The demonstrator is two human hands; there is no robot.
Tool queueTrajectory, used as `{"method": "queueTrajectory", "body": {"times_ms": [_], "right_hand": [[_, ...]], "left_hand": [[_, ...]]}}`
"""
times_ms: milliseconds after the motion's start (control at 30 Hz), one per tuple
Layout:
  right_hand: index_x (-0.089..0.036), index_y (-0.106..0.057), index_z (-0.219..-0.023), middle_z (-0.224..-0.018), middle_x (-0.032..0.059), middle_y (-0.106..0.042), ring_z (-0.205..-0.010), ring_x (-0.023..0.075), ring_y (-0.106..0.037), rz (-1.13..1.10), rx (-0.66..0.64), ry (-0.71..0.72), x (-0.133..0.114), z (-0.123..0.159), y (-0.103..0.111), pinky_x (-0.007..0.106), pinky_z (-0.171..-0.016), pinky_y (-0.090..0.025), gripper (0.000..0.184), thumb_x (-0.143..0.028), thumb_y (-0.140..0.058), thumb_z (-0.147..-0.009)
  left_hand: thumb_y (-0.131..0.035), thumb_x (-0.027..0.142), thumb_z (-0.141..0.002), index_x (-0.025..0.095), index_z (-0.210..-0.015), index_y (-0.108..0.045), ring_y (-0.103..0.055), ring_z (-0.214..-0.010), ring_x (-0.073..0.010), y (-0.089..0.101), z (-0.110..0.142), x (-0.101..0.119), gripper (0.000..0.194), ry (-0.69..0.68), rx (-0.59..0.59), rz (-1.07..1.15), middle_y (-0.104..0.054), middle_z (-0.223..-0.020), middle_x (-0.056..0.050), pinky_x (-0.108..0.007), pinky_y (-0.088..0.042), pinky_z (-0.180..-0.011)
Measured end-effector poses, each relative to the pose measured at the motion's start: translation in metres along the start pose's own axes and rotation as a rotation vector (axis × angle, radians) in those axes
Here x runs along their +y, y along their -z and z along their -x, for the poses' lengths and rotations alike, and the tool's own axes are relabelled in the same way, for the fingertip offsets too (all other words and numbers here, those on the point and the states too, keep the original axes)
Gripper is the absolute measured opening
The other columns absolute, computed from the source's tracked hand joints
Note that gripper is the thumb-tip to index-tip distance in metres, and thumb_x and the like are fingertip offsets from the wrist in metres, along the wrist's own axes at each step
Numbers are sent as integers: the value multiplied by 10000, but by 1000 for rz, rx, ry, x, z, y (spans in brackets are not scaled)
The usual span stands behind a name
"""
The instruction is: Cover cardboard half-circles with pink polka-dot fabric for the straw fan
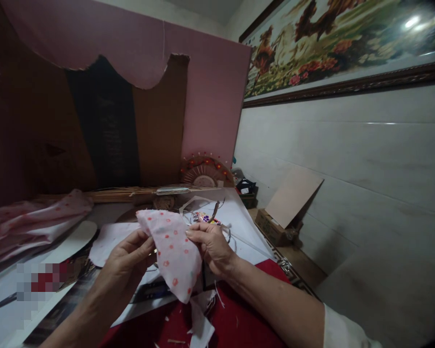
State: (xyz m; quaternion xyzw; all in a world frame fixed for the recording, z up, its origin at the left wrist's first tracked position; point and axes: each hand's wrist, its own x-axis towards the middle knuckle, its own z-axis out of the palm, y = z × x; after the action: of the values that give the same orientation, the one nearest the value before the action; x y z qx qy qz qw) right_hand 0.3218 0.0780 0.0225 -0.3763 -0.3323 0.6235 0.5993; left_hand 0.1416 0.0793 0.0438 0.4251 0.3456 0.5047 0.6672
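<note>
I hold a curved piece of pale pink fabric with small red flowers up between both hands over the table. My left hand pinches its left edge, fingers closed on the cloth. My right hand grips its right edge, fingers curled round it. Below the fabric, white cloth scraps lie on a red surface.
More pink flowered cloth is heaped at the left. A white table carries paper patterns, scissors and a round pincushion at the back. Pink and brown cardboard stands behind. A cardboard box sits on the floor by the tiled wall.
</note>
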Motion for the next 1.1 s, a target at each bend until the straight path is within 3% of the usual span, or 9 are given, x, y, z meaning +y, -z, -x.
{"method": "queueTrajectory", "body": {"times_ms": [167, 300, 400, 500, 600, 767, 933, 1100], "right_hand": [[-144, -648, -643, -523, -47, -551, -463, 62, -403, 36, 13, 52, 6, -1, -1, 229, -492, -272, 277, -312, -832, -523], [-148, -649, -639, -515, -47, -549, -462, 67, -401, 46, 20, 58, 7, 2, -3, 228, -477, -265, 273, -328, -824, -530], [-145, -653, -641, -518, -46, -544, -463, 63, -384, 51, 8, 75, 9, 5, -5, 228, -484, -257, 269, -336, -817, -547], [-141, -662, -667, -537, -42, -556, -472, 60, -378, 42, -8, 64, 12, 8, -7, 229, -497, -256, 278, -343, -821, -560], [-140, -670, -695, -556, -35, -572, -485, 64, -388, 46, -13, 74, 14, 10, -8, 229, -507, -261, 293, -355, -824, -569], [-152, -663, -707, -568, -39, -561, -510, 77, -407, 119, -12, 158, 12, 10, -7, 235, -524, -313, 294, -384, -811, -602], [-162, -664, -715, -634, -17, -597, -576, 100, -465, 203, -56, 229, 9, 15, -8, 247, -567, -365, 286, -400, -797, -630], [-164, -668, -744, -646, -7, -592, -597, 113, -468, 308, -77, 289, 9, 22, -10, 257, -578, -367, 241, -380, -755, -683]], "left_hand": [[-965, 307, -427, 150, -875, -721, -646, -648, -172, -6, -1, 2, 534, 21, 88, 29, -718, -798, -68, -239, -557, -550], [-962, 373, -389, 194, -810, -652, -627, -615, -183, -7, -1, 1, 553, -128, 185, -74, -683, -753, -26, -257, -539, -500], [-928, 404, -472, 208, -751, -651, -604, -675, -168, -4, 1, -1, 440, -293, 230, -181, -661, -772, -11, -225, -535, -566], [-862, 385, -598, 206, -806, -716, -614, -810, -187, 0, 3, -2, 311, -368, 223, -340, -689, -869, -39, -203, -532, -688], [-802, 327, -635, 213, -836, -750, -630, -871, -216, 1, 4, 0, 237, -334, 226, -370, -715, -887, -47, -219, -530, -730], [-772, 352, -599, 162, -735, -756, -582, -676, -193, -4, 4, 6, 234, -181, 193, -149, -694, -752, -68, -246, -521, -567], [-889, 452, -516, 201, -769, -734, -532, -622, -144, -5, 4, 11, 388, -227, 279, -146, -673, -773, -19, -187, -455, -433], [-854, 435, -578, 199, -697, -685, -487, -553, -128, -1, 6, 16, 314, -270, 288, -180, -598, -646, 8, -193, -436, -414]]}}
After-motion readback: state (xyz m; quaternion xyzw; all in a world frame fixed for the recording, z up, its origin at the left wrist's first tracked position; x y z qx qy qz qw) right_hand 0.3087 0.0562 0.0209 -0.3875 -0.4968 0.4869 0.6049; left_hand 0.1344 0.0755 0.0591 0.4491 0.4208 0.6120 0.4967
